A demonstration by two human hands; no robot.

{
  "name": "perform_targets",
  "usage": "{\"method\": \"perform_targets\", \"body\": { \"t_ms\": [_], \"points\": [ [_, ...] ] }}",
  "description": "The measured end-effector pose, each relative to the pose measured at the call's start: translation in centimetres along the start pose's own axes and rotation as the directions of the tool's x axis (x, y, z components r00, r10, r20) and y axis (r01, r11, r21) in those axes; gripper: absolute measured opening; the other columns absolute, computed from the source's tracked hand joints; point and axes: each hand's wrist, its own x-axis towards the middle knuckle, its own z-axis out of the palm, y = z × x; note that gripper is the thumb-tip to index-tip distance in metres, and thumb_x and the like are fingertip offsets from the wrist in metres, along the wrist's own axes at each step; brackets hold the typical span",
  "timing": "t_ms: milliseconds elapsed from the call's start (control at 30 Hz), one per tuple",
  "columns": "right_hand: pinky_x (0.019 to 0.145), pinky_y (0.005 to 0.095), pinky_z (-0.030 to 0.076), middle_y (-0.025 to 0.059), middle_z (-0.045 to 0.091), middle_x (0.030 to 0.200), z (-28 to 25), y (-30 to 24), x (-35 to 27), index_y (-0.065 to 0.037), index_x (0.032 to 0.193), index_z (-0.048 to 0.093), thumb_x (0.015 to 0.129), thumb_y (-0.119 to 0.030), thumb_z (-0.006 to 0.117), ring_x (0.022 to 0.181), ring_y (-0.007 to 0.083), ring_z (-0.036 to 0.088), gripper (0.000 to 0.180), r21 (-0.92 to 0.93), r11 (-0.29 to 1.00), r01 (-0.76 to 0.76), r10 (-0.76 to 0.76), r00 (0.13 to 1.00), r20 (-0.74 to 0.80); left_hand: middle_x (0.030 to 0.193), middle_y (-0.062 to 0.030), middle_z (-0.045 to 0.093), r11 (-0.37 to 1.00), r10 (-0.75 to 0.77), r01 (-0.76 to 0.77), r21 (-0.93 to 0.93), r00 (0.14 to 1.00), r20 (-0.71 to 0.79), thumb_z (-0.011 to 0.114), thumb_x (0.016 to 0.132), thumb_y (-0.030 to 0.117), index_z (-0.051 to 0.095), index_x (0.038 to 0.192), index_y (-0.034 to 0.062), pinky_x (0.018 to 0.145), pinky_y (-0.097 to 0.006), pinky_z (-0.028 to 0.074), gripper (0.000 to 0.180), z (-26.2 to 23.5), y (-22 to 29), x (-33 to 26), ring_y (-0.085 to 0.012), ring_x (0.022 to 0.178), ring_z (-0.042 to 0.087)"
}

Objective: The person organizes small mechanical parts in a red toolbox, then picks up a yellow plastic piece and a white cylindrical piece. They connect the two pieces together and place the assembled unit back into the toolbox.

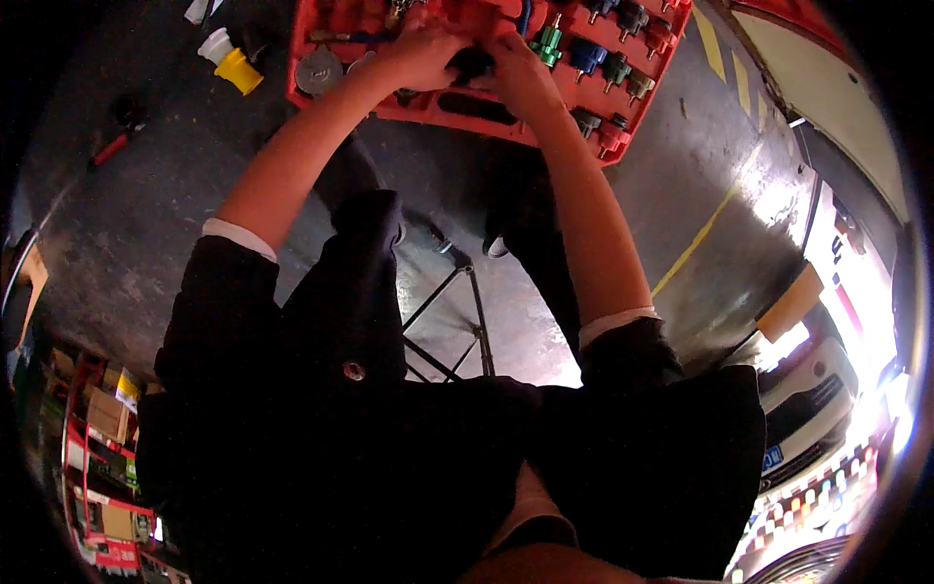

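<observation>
An open red moulded case lies ahead of me at the top of the view. Over its near middle part, my left hand and my right hand are close together with fingers curled. A small dark object shows between them, partly covered, and its kind cannot be made out. Right of my right hand sit a green fitting, a blue fitting and several other coloured ones in their recesses. A round silver disc rests at the case's near left corner, beside my left forearm.
A yellow and white cup-shaped piece lies on the dark floor left of the case. Farther left is a red-handled tool. Thin dark metal legs stand below me. Red shelving is at lower left, a white vehicle at right.
</observation>
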Motion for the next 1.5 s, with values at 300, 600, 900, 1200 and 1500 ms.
{"method": "perform_targets", "body": {
  "t_ms": [300, 600, 900, 1200, 1500],
  "points": [
    [0.090, 0.0479, 0.056, 0.0193, 0.061, 0.117, -1.2, -0.3, 2.0, -0.002, 0.119, 0.057, 0.074, -0.038, 0.083, 0.111, 0.0399, 0.064, 0.063, -0.179, 0.982, 0.055, -0.015, 0.976, 0.218, 0.111, -0.0135, 0.072, 0.921, -0.055, 0.140, -0.364, 0.971, 0.232, 0.069, 0.085, 0.047, 0.071, 0.115, 0.0123, 0.109, -0.060, 0.034, 0.046, 2.0, -1.3, 0.9, -0.0350, 0.114, 0.064],
    [0.088, 0.0507, 0.053, 0.0171, 0.059, 0.114, -1.1, 0.0, 2.1, -0.005, 0.117, 0.060, 0.072, -0.033, 0.086, 0.106, 0.0417, 0.064, 0.059, -0.136, 0.988, 0.068, -0.043, 0.983, 0.179, 0.114, -0.0132, 0.070, 0.967, -0.031, 0.078, -0.242, 0.981, 0.193, 0.069, 0.087, 0.046, 0.071, 0.114, 0.0114, 0.110, -0.055, 0.036, 0.044, 1.3, -1.0, 1.3, -0.0331, 0.117, 0.062],
    [0.085, 0.0484, 0.058, 0.0154, 0.063, 0.120, -0.3, 0.6, 1.8, -0.007, 0.124, 0.055, 0.072, -0.028, 0.085, 0.107, 0.0386, 0.066, 0.063, -0.165, 0.983, 0.077, -0.059, 0.992, 0.109, 0.129, -0.0150, 0.060, 0.994, -0.010, 0.006, -0.110, 0.999, -0.036, 0.076, 0.084, 0.037, 0.056, 0.132, 0.0083, 0.107, -0.051, 0.040, 0.059, 0.2, 0.2, 0.5, -0.0363, 0.122, 0.055],
    [0.082, 0.0480, 0.059, 0.0139, 0.067, 0.114, -0.6, 0.8, 1.1, -0.010, 0.120, 0.062, 0.078, -0.028, 0.080, 0.103, 0.0371, 0.068, 0.049, -0.144, 0.989, 0.030, -0.025, 0.999, 0.030, 0.145, -0.0193, 0.050, 0.996, -0.052, 0.058, -0.061, 0.994, 0.092, 0.076, 0.086, 0.035, 0.045, 0.146, 0.0011, 0.117, -0.054, 0.031, 0.075, -3.4, 1.5, 0.2, -0.0384, 0.136, 0.045],
    [0.089, 0.0478, 0.056, 0.0117, 0.060, 0.117, -0.2, -1.1, 1.1, -0.015, 0.122, 0.061, 0.075, -0.024, 0.080, 0.109, 0.0365, 0.064, 0.052, -0.178, 0.978, -0.110, 0.104, 0.994, -0.045, 0.137, -0.0162, 0.058, 0.997, -0.048, 0.047, -0.054, 0.999, -0.019, 0.076, 0.083, 0.021, 0.057, 0.133, 0.0015, 0.117, -0.052, 0.031, 0.056, -1.9, 0.4, 0.5, -0.0351, 0.131, 0.051]
  ]
}}
